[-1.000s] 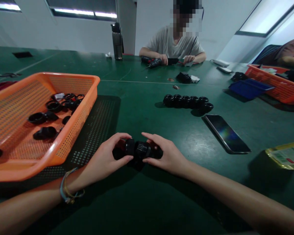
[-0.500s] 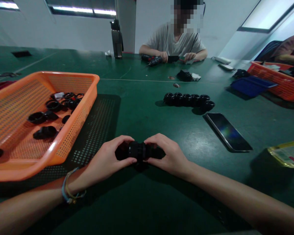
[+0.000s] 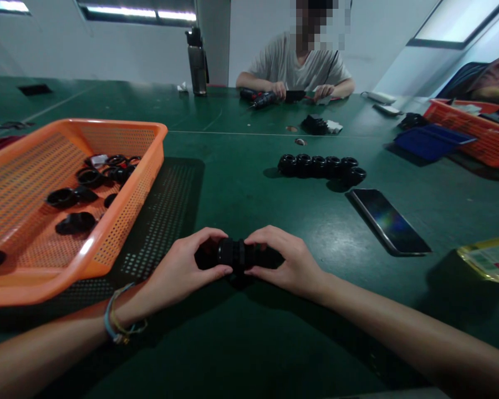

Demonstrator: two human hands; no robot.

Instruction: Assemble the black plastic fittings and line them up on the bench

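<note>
Between my two hands is a black threaded plastic fitting (image 3: 232,252), lying sideways and looking like a cable gland. My left hand (image 3: 193,257) pinches its left, ribbed end between thumb and fingers. On the right end, my right hand (image 3: 283,257) grips with thumb and fingertips around a collar-like part. The fitting's outer ends are partly hidden in shadow within both hands. Farther off, a row of several similar black fittings (image 3: 318,166) stands with openings showing, one sitting slightly out of line at the front right.
An orange basket (image 3: 163,138) at left holds loose black rings and parts. To the right lie a phone (image 3: 391,220) and a yellow-edged packet (image 3: 488,259). A blue tray (image 3: 434,141) sits beside another orange basket (image 3: 472,133). Across the table, a person (image 3: 299,72) handles something near a power drill (image 3: 263,100).
The collar by my right fingers sits closer to the ribbed left end, and less thread shows between them. Both hands stay in nearly the same place; the view shifts slightly.
</note>
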